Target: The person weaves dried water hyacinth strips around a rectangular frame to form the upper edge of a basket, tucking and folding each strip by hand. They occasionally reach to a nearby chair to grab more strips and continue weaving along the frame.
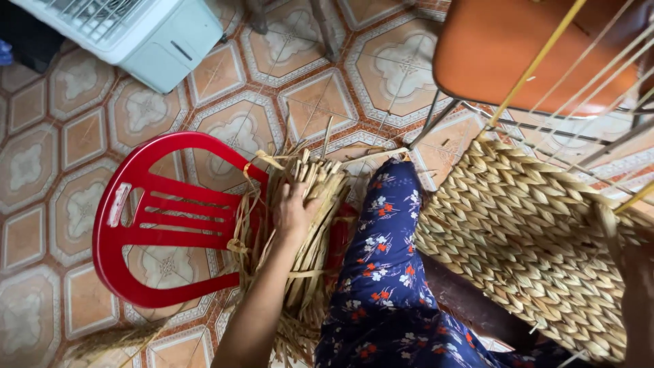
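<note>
Head view looks straight down at 1 left hand (294, 210) pressed flat, fingers spread, on a bundle of dried straw strands (310, 225) that lies across the seat of a red plastic chair (146, 225) beside the person's floral-trousered leg (385, 272). That grip is loose and open, resting on the strands rather than closed around them. The right hand (630, 272) shows only at the frame's edge by the woven basket (528, 245); whether it is open or closed cannot be told. The strands look light, dry and springy, likely brittle if bent sharply, so they seem best gathered around the bundle's middle, where they lie thickest.
</note>
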